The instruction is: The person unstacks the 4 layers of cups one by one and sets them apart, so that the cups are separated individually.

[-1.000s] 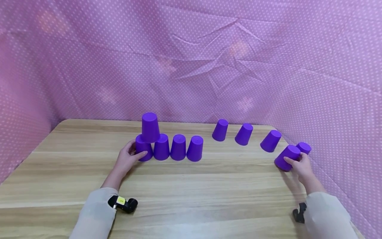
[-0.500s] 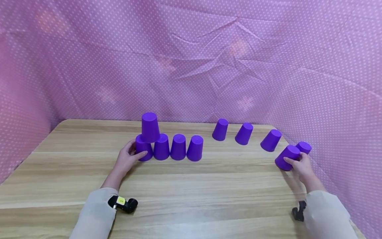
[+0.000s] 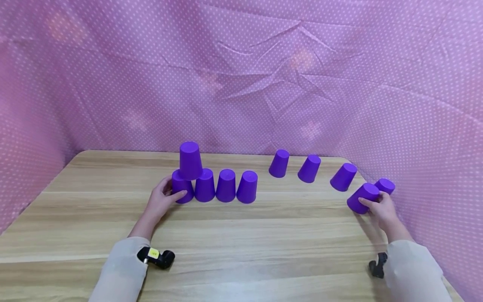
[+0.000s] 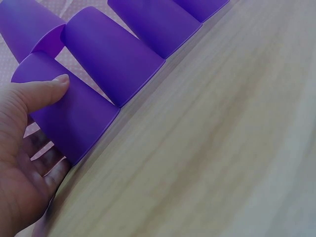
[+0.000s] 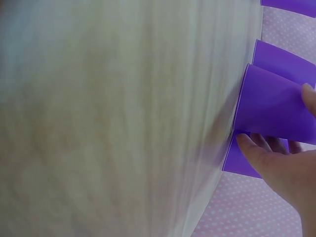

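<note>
Purple cups stand upside down on the wooden table. My left hand (image 3: 160, 200) grips the leftmost cup (image 3: 180, 184) of a row of several, thumb across its front and fingers round its far side. Bridging that cup and its neighbour (image 3: 205, 186) is an upper cup (image 3: 190, 161). Over at the right, my right hand (image 3: 383, 209) holds another cup (image 3: 360, 199) by its side; the thumb (image 5: 308, 98) shows in the right wrist view. Whether this cup touches the table I cannot tell. Just behind that hand is one more cup (image 3: 385, 186), partly hidden.
Two more cups (image 3: 226, 186) (image 3: 247, 188) finish the left row. Along the back right stand three separate cups (image 3: 279, 164) (image 3: 309, 170) (image 3: 343, 178). Pink dotted cloth (image 3: 241, 84) hangs behind the table (image 3: 241, 243) and on both sides.
Very little differs. The cup in my right hand sits a touch higher in the head view; the left hand and the row of cups stay as they were.
</note>
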The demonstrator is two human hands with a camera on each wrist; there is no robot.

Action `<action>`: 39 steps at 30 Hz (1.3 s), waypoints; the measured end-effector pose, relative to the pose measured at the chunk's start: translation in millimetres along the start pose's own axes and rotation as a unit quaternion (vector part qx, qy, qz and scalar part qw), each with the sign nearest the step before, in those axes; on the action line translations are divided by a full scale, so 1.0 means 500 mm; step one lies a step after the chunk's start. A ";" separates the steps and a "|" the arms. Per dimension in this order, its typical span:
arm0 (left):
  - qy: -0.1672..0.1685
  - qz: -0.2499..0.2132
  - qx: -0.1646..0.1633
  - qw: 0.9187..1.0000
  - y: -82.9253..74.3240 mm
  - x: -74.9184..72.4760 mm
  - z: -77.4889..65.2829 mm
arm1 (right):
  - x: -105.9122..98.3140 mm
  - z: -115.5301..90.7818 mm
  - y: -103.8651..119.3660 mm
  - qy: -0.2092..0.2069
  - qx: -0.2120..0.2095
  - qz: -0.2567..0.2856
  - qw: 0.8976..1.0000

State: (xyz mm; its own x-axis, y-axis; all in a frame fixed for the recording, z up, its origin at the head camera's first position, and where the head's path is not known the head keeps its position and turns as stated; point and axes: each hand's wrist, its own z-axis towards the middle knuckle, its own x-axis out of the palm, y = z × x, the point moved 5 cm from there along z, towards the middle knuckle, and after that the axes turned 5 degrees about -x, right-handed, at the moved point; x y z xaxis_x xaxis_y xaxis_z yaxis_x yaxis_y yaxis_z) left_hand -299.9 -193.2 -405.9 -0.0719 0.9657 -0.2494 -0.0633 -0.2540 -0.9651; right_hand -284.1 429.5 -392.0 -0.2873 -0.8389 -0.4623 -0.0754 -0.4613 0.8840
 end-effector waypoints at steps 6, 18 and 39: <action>0.001 0.003 -0.005 1.000 -0.001 0.000 -0.001 | -0.020 0.052 -0.064 -0.018 -0.009 0.029 0.999; 0.002 0.008 -0.014 1.000 -0.003 -0.001 -0.007 | -0.010 0.053 -0.007 -0.001 -0.019 -0.010 1.000; 0.002 0.011 -0.007 1.000 -0.003 -0.001 -0.002 | -0.028 0.005 0.242 0.043 -0.072 -0.061 0.995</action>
State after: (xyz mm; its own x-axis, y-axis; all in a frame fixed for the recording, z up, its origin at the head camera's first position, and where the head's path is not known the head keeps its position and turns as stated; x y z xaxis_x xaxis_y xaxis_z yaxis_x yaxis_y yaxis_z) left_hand -298.9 -193.5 -404.6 -0.0689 0.9603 -0.2702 -0.0477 -0.2737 -0.9606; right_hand -291.6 385.8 -278.4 -0.2011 -0.7931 -0.5750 0.0356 -0.5925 0.8048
